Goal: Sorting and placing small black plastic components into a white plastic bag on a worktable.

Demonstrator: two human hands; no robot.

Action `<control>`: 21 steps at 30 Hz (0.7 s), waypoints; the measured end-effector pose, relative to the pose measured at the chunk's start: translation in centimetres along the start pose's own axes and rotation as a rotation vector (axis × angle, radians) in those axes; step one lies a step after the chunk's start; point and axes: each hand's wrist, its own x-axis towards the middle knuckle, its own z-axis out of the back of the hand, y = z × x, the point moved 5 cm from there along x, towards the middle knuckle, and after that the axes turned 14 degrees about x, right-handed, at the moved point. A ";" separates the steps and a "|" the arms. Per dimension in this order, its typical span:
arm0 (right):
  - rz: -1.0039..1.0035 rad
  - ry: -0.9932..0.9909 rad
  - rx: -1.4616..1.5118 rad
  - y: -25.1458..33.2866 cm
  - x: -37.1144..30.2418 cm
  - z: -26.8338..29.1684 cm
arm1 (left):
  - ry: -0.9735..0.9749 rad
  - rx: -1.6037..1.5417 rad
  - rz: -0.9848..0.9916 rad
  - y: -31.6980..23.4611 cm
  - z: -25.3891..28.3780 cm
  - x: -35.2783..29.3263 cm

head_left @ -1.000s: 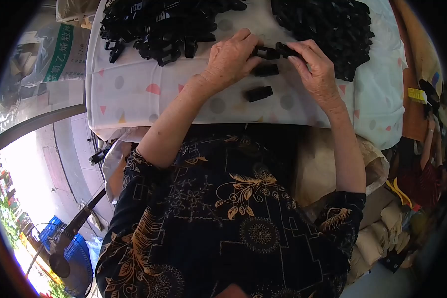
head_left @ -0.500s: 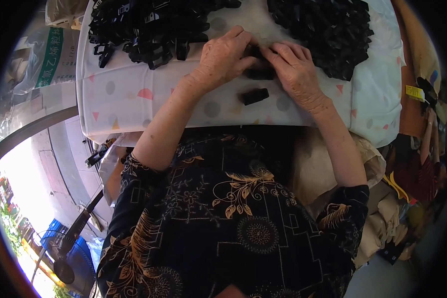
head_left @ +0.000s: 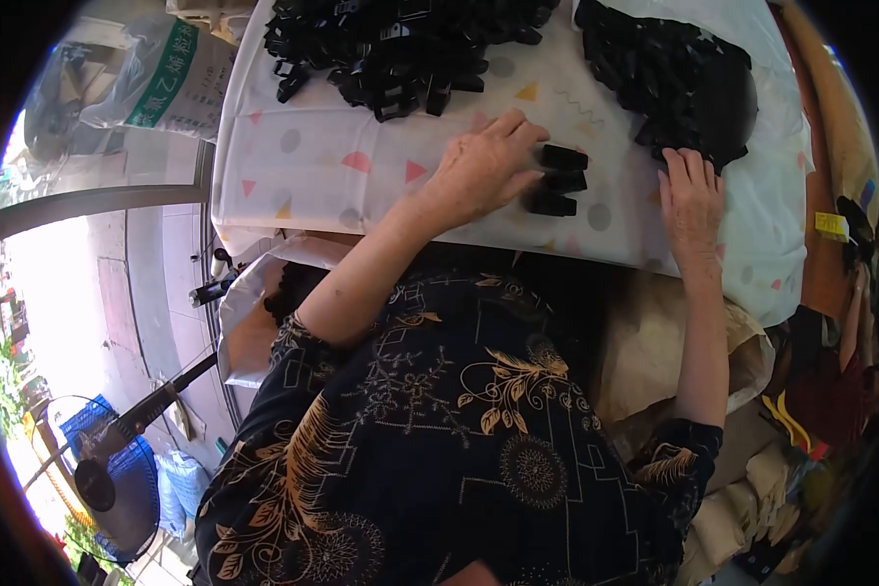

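Three small black plastic pieces (head_left: pixel 564 182) lie in a short row on the patterned tablecloth (head_left: pixel 332 195). My left hand (head_left: pixel 483 171) is just left of the row, thumb and fingers apart, its fingertips close to the pieces; whether they touch is unclear. Over to the right, my right hand (head_left: pixel 693 200) reaches the near edge of a pile of black plastic parts (head_left: pixel 669 83). Its fingers are stretched out against that edge, with nothing visibly held. Another heap of black clip-like parts (head_left: pixel 391 54) spreads across the far left of the table.
A clear plastic sack with a green band (head_left: pixel 166 78) is left of the table. Lower left stands a fan (head_left: pixel 117 479). An open bag (head_left: pixel 645 342) hangs below the table's front edge, and a yellow tag (head_left: pixel 831 227) shows at the right.
My hands have parted: the right has gone to the right-hand pile, while the left stays beside the small pieces. Those pieces now lie lined up in a row. The view has shifted.
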 end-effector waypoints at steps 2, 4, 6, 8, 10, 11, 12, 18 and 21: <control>-0.003 -0.016 0.009 0.2 0.2 -0.2 | -0.130 0.021 0.250 1.5 1.6 -1.7; 0.013 -0.064 -0.039 0.2 0.7 -0.1 | -0.232 0.086 0.350 4.0 3.0 -2.2; 0.004 -0.079 -0.045 -0.4 1.0 -0.8 | -0.335 0.147 0.444 6.4 3.8 -2.3; -0.014 -0.090 -0.064 -1.0 1.2 -1.0 | -0.297 0.399 0.438 7.1 4.1 -1.5; 0.033 -0.062 -0.100 -1.2 1.4 -1.3 | -0.273 0.416 0.420 7.1 3.8 -1.2; 0.026 -0.061 -0.104 -1.4 1.5 -1.2 | -0.295 0.439 0.409 7.0 3.8 -1.0; 0.091 -0.073 -0.034 -1.2 1.5 -1.0 | -0.316 0.460 0.398 6.8 3.8 -0.9; -0.135 -0.062 0.756 1.0 1.4 -1.0 | -0.359 0.196 0.144 3.1 3.3 0.6; -0.143 0.051 0.831 1.5 1.8 -1.6 | -0.171 0.034 0.182 1.3 1.5 3.6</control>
